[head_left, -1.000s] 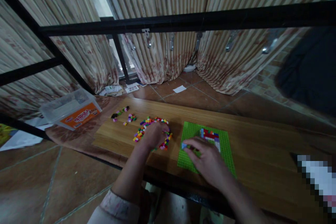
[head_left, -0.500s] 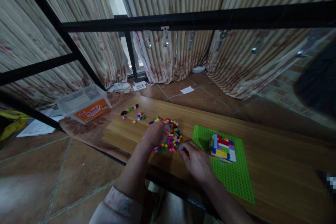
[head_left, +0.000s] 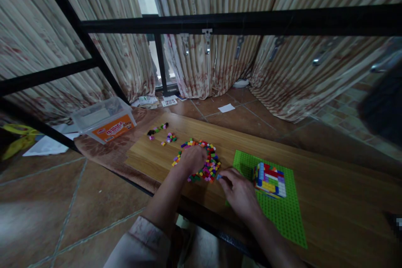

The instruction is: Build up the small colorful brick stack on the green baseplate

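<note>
My left hand (head_left: 194,160) reaches over the pile of small coloured building bricks (head_left: 209,169), its fingers curled down and closed among them. Whatever those fingers hold is hidden. Just right of the pile, my right hand (head_left: 241,192) pinches a small light blue brick (head_left: 219,177) between thumb and forefinger. Beyond that hand lies a green baseplate (head_left: 290,217). On the plate stands a box-like block of many-coloured bricks (head_left: 269,181), with a gap showing in its top.
A few bricks (head_left: 171,137) and a short chain of them (head_left: 158,129) lie left on the wooden table (head_left: 147,157). A clear plastic bin (head_left: 103,119) with an orange label stands on a brown cloth. A black metal frame (head_left: 220,24) crosses ahead, before curtains.
The view has shifted slightly, so everything sits a little further right. My left hand has moved slightly over the pile. My right hand keeps the light blue brick.
</note>
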A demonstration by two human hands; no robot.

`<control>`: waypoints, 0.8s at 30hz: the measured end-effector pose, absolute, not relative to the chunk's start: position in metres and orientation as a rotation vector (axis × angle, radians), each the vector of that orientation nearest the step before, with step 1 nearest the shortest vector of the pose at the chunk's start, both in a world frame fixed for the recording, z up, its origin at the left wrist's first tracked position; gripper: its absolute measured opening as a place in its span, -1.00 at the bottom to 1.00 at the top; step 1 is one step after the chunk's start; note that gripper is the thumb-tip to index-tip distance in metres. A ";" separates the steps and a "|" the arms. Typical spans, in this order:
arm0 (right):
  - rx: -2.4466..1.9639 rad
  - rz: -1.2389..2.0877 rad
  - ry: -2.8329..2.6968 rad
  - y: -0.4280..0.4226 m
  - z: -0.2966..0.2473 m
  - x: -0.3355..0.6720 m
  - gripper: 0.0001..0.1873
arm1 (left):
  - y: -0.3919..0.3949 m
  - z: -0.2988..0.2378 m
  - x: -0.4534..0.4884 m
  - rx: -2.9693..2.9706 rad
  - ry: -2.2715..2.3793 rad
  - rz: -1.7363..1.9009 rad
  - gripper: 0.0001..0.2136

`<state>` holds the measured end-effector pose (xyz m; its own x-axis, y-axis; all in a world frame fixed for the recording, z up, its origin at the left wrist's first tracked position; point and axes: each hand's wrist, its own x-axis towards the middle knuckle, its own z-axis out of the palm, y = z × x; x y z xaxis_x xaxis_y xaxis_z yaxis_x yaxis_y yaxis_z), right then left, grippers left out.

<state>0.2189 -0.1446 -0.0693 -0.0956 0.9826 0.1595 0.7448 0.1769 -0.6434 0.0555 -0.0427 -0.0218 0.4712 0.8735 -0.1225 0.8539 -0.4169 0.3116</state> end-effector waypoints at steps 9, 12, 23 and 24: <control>-1.579 0.553 -1.894 -0.144 -0.069 0.218 -0.81 | -0.034 -0.031 0.035 2.304 1.356 0.233 -0.79; -1.581 0.556 -1.881 -0.144 -0.069 0.215 -0.81 | -0.040 -0.028 0.035 2.304 1.185 0.185 -0.81; -1.517 0.591 -1.765 -0.142 -0.065 0.217 -0.83 | -0.044 -0.030 0.040 2.181 1.052 0.299 -0.89; -1.506 0.604 -1.734 -0.142 -0.063 0.218 -0.82 | -0.044 -0.028 0.039 2.098 0.995 0.365 -0.91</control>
